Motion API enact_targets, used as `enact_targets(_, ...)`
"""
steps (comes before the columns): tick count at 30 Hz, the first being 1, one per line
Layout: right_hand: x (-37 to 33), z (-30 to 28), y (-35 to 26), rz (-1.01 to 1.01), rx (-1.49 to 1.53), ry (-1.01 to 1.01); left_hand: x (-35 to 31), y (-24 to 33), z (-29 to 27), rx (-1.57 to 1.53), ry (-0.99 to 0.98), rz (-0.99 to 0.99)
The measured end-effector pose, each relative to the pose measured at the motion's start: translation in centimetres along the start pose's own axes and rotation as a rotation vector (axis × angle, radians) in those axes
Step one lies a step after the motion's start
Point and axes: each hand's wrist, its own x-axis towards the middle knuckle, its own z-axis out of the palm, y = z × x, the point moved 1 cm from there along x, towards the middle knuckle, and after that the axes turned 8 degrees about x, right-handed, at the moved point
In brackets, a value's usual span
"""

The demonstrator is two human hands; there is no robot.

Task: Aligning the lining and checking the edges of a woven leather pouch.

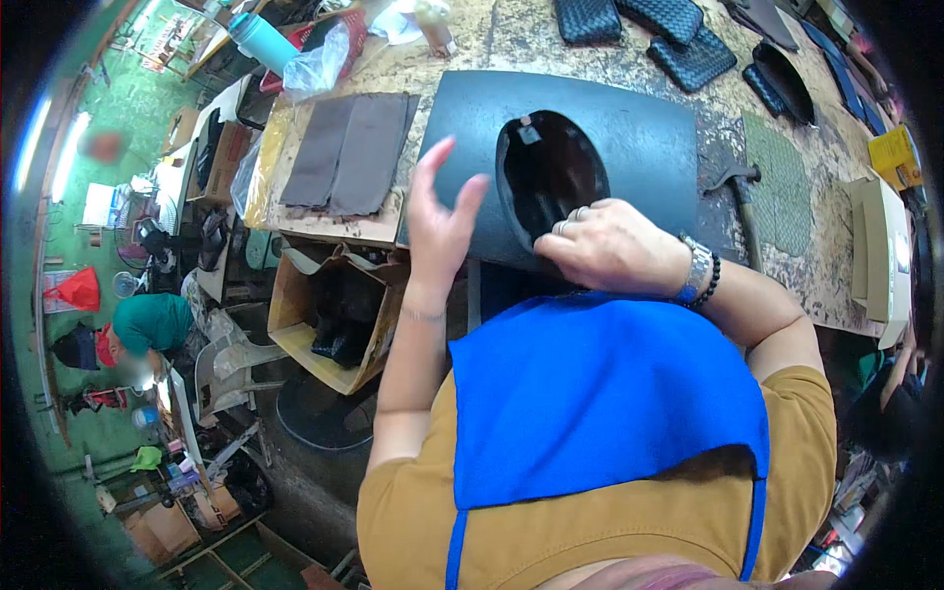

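Observation:
A black pouch (551, 162) stands with its oval mouth gaping upward, showing a dark lining and a small pale tag at the far rim. My right hand (619, 251), with rings and a bracelet at the wrist, is closed on the pouch's near rim. Left of it, my left hand (441, 221) is raised with thumb and fingers apart, touching nothing. Beneath the pouch lies a smooth black mat (649, 147). The pouch's underside and my right fingertips are hidden.
Dark brown sheets (344, 152) lie left of the mat. A hammer (745, 202) rests to its right, near a green textured sheet (777, 187). Woven black pouches (693, 61) sit at the back. A carton (285, 295) stands below the table's left edge. Another person (152, 323) is far left.

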Motion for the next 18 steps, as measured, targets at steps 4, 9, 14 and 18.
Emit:
enact_targets(4, -0.4, -0.9, -1.2, -0.076, 0.115, 0.015, 3.1, 0.6, 3.0, -0.120, -0.449, -0.132)
enact_targets(9, 0.5, -1.9, 4.3, 0.026, 0.043, 0.450, 2.5, 1.6, 3.1, -0.072, -0.493, 0.064)
enact_targets(14, 1.7, -1.5, 5.5, 0.128, -0.065, 0.387, 2.1, 2.5, 2.7, -0.018, -0.488, -0.024)
enact_targets(18, 2.3, -1.2, 5.5, 0.114, -0.110, 0.394, 2.5, 2.2, 2.0, 0.067, -0.506, -0.154)
